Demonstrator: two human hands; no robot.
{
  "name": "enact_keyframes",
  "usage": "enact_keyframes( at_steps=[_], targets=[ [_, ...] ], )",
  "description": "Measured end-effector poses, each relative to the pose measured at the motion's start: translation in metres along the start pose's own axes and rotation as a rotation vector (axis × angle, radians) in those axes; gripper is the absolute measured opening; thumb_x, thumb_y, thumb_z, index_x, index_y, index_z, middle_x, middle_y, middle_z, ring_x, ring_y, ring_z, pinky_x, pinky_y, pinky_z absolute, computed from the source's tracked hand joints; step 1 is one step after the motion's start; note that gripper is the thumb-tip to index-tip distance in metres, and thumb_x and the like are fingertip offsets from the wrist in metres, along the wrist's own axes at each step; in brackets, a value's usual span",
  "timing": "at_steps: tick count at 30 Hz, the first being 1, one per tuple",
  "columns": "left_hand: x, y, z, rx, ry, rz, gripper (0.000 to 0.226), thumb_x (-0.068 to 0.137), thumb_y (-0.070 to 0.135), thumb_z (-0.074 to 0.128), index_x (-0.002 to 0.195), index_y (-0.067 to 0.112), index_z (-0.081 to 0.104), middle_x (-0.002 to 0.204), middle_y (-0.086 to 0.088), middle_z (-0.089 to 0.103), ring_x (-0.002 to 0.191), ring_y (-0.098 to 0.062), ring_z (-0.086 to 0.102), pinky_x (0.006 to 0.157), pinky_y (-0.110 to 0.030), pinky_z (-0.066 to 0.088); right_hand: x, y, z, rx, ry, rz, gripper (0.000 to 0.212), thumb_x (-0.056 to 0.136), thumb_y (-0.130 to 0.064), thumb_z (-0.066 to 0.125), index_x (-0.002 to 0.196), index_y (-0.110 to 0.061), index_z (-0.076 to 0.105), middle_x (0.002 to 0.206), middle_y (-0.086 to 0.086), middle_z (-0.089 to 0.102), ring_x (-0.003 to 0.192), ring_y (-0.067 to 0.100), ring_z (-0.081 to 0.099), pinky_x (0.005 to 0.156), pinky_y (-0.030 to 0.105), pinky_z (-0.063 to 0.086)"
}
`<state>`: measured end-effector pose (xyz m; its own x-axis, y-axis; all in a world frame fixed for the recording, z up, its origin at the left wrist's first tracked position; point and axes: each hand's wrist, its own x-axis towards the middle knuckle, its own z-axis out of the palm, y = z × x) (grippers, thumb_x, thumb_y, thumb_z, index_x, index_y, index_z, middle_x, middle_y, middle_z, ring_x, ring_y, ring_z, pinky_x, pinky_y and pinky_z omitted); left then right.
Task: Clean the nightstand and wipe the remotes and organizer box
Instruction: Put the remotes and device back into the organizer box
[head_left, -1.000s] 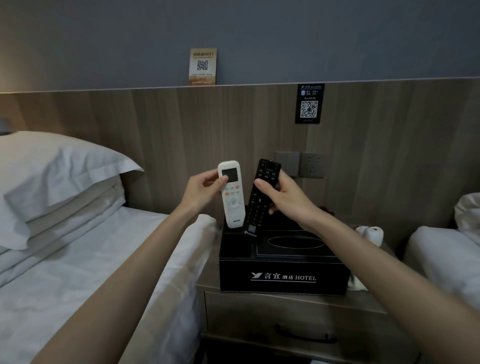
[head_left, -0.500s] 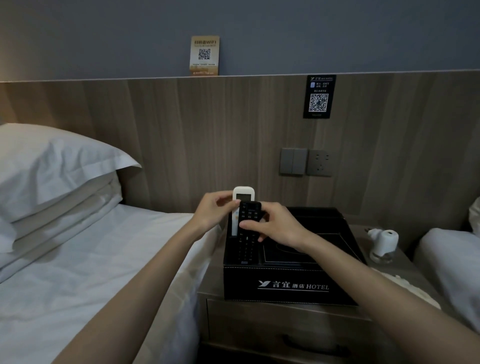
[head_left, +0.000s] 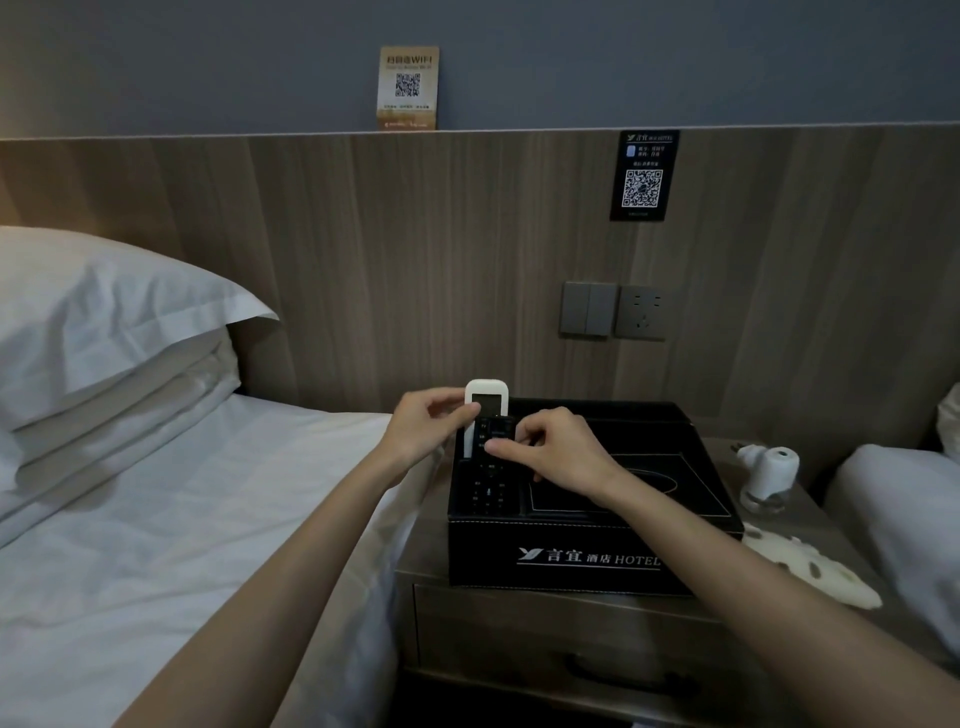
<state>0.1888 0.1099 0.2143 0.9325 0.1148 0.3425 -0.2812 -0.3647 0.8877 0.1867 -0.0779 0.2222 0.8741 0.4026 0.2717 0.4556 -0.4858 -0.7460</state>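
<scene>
A black leather-look organizer box with white "HOTEL" lettering sits on the wooden nightstand, between two white beds. Both remotes are in its narrow left compartment.

The white remote with a small screen stands upright at the far end of that slot. Its long axis is vertical, with the screen end up and the face turned toward the person. The left hand pinches its upper part, the thumb on the face and the fingers curled round the left edge.

The black button remote is just in front of it and leans back. Its long axis runs from the near bottom of the slot up and away, buttons facing up, and its top end overlaps the lower part of the white remote. The right hand grips that top end, the thumb laid across the face and the fingers curled over it.

A small white plug-in device stands on the nightstand to the right of the box. A pale spotted cloth lies nearer, on the right edge of the nightstand.
</scene>
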Motion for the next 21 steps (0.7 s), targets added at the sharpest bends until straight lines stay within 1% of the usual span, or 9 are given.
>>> enact_keyframes(
  at_steps=[1, 3, 5, 7, 11, 13, 15, 18, 21],
  targets=[
    [0.000, 0.000, -0.001, -0.013, -0.003, -0.015, 0.019, 0.088, 0.012, 0.068, 0.107, 0.012, 0.072, 0.090, 0.011, 0.071, 0.078, 0.008, 0.065, 0.068, -0.004, 0.045, 0.000, 0.001, 0.001, -0.004, 0.006, 0.003, 0.039, 0.081, -0.036, 0.076, 0.054, -0.018, 0.055, 0.054, -0.008, 0.057, 0.042, -0.004, 0.053, 0.047, 0.009, 0.039],
    [0.000, 0.001, -0.003, -0.011, 0.008, -0.026, 0.018, 0.090, 0.014, 0.067, 0.108, 0.012, 0.072, 0.090, 0.011, 0.070, 0.074, 0.012, 0.063, 0.066, -0.004, 0.044, 0.001, 0.002, 0.003, -0.023, 0.011, 0.007, 0.036, 0.080, -0.040, 0.076, 0.058, -0.017, 0.059, 0.061, -0.004, 0.061, 0.049, -0.001, 0.055, 0.054, 0.017, 0.048],
    [0.000, 0.003, -0.006, 0.006, 0.028, -0.016, 0.021, 0.090, 0.015, 0.066, 0.110, 0.013, 0.071, 0.095, 0.008, 0.071, 0.077, 0.010, 0.063, 0.068, -0.004, 0.045, 0.001, 0.002, 0.002, -0.016, 0.002, 0.015, 0.026, 0.078, -0.039, 0.078, 0.071, -0.016, 0.067, 0.067, -0.003, 0.065, 0.058, 0.004, 0.060, 0.066, 0.027, 0.057],
    [-0.002, 0.008, -0.009, 0.038, 0.064, 0.020, 0.024, 0.089, 0.015, 0.067, 0.113, 0.014, 0.070, 0.099, 0.006, 0.072, 0.082, 0.009, 0.063, 0.075, -0.004, 0.045, -0.003, 0.001, -0.004, 0.000, -0.012, 0.016, 0.019, 0.075, -0.036, 0.081, 0.081, -0.021, 0.070, 0.071, -0.006, 0.067, 0.062, 0.003, 0.062, 0.071, 0.029, 0.059],
    [-0.009, 0.033, -0.012, 0.114, 0.168, 0.167, 0.024, 0.089, 0.013, 0.066, 0.113, 0.016, 0.070, 0.095, 0.014, 0.068, 0.079, 0.016, 0.058, 0.076, -0.002, 0.041, -0.015, -0.005, -0.030, 0.019, 0.065, -0.011, 0.018, 0.077, -0.030, 0.080, 0.090, -0.020, 0.073, 0.077, -0.007, 0.068, 0.061, -0.006, 0.059, 0.068, 0.017, 0.052],
    [-0.014, 0.051, -0.009, 0.128, 0.201, 0.250, 0.023, 0.090, 0.011, 0.064, 0.110, 0.021, 0.070, 0.099, 0.012, 0.069, 0.080, 0.013, 0.058, 0.076, -0.003, 0.042, -0.023, -0.002, -0.048, -0.001, 0.147, -0.025, 0.014, 0.082, -0.026, 0.076, 0.093, -0.019, 0.074, 0.081, -0.008, 0.070, 0.065, -0.002, 0.059, 0.069, 0.015, 0.050],
    [-0.020, 0.067, 0.001, 0.149, 0.212, 0.327, 0.025, 0.090, 0.010, 0.063, 0.109, 0.024, 0.070, 0.103, 0.011, 0.069, 0.083, 0.006, 0.060, 0.076, -0.007, 0.045, -0.032, 0.009, -0.067, -0.064, 0.239, -0.044, 0.011, 0.084, -0.022, 0.073, 0.095, -0.021, 0.073, 0.086, -0.009, 0.070, 0.075, 0.006, 0.062, 0.073, 0.014, 0.048],
    [-0.030, 0.084, 0.032, 0.193, 0.160, 0.417, 0.027, 0.089, 0.011, 0.064, 0.110, 0.027, 0.070, 0.102, 0.011, 0.067, 0.085, 0.000, 0.061, 0.076, -0.014, 0.048, -0.048, 0.035, -0.090, -0.176, 0.352, -0.026, 0.018, 0.086, -0.016, 0.070, 0.103, -0.021, 0.069, 0.102, -0.003, 0.067, 0.093, 0.011, 0.061, 0.087, 0.019, 0.045],
    [-0.034, 0.086, 0.071, 0.265, 0.060, 0.475, 0.029, 0.089, 0.015, 0.063, 0.116, 0.025, 0.067, 0.106, 0.006, 0.065, 0.093, -0.004, 0.061, 0.085, -0.024, 0.050, -0.062, 0.068, -0.106, -0.283, 0.339, 0.103, 0.031, 0.089, -0.015, 0.065, 0.120, -0.014, 0.063, 0.119, 0.006, 0.060, 0.111, 0.017, 0.055, 0.092, 0.017, 0.034]
  ],
)
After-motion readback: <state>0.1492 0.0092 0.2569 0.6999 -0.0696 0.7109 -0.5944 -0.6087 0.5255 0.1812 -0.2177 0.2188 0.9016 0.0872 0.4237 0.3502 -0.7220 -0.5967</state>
